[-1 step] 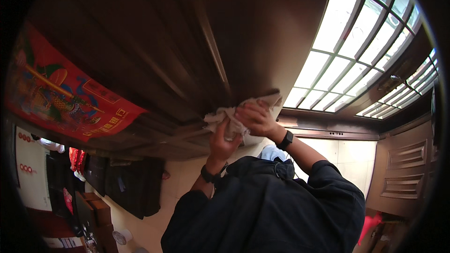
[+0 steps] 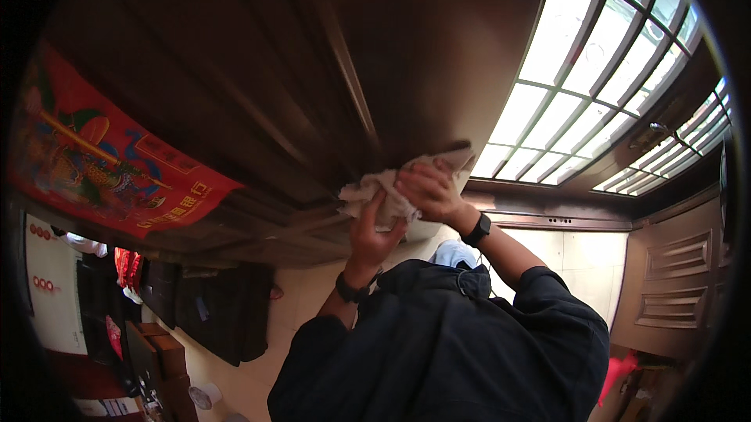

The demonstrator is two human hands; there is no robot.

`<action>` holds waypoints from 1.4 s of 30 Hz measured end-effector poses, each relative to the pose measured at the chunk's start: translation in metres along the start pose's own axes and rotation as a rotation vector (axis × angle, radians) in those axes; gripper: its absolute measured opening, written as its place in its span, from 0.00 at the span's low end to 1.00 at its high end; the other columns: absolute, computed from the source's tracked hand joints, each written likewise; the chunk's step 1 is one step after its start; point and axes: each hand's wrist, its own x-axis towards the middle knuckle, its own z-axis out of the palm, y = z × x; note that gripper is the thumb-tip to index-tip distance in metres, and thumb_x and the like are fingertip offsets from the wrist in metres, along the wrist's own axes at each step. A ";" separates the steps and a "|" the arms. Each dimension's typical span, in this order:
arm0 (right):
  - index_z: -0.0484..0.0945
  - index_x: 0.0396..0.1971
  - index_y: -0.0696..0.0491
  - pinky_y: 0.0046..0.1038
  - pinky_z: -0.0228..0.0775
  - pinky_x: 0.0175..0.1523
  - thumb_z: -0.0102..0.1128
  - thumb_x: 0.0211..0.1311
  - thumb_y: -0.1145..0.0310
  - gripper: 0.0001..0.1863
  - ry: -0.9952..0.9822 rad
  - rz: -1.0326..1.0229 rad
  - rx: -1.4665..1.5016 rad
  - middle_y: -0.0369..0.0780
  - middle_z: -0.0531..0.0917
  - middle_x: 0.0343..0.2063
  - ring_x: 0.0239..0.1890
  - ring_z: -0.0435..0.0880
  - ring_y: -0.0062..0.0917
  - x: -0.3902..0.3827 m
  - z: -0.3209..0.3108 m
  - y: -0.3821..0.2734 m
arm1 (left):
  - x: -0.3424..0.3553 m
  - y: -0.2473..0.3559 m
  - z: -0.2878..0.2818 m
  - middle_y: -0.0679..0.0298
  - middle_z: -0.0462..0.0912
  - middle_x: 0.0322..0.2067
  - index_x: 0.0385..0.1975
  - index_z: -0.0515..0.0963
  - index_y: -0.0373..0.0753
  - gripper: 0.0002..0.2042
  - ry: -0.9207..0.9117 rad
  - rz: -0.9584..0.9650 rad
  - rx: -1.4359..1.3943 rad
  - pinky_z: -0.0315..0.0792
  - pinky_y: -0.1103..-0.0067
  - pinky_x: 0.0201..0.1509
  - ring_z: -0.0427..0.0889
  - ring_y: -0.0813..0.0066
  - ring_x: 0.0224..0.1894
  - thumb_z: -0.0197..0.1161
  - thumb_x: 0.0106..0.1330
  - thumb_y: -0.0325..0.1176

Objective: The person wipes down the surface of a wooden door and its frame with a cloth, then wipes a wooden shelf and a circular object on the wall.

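1. Right hand (image 2: 426, 191): fingers (image 2: 413, 181) spread and curled over a crumpled whitish cloth (image 2: 375, 191), pressing it flat against the dark brown door (image 2: 258, 70). It has the cloth from above.
2. Left hand (image 2: 374, 234): fingers (image 2: 377, 204) reach up into the cloth's lower folds, partly closed on it; how tight I cannot tell, since the cloth hides the tips.
3. Cloth sits near the middle of the view, bunched between both hands, touching the door panel just below a raised vertical moulding (image 2: 352, 70).
4. Dark watch or band on each wrist; right wristband (image 2: 476, 229), left wristband (image 2: 349, 289). Dark sleeves and jacket (image 2: 446, 344) fill the near lower part.
5. Left: red poster with a painted figure (image 2: 102, 164) stuck on the door surface, well apart from the cloth.
6. Right: barred window with bright panes (image 2: 579, 86), then a panelled brown door leaf (image 2: 673, 281) at the far right.
7. Far lower left: dark bags (image 2: 219, 312) and boxes (image 2: 156, 359) on the pale floor.
8. Risk, my judgement: the cloth is loosely bunched, so a fold could slip out from the left fingers and drop. Arms are raised overhead, so pressure may be uneven and the cloth could snag on the moulding edge.
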 end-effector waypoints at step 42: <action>0.78 0.42 0.42 0.37 0.50 0.64 0.55 0.53 0.69 0.15 0.205 -0.128 -0.093 0.34 0.75 0.47 0.51 0.70 0.26 0.015 -0.034 0.040 | 0.009 0.024 0.049 0.46 0.70 0.48 0.54 0.59 0.23 0.34 0.030 -0.023 -0.279 0.65 0.70 0.55 0.72 0.57 0.50 0.64 0.54 0.41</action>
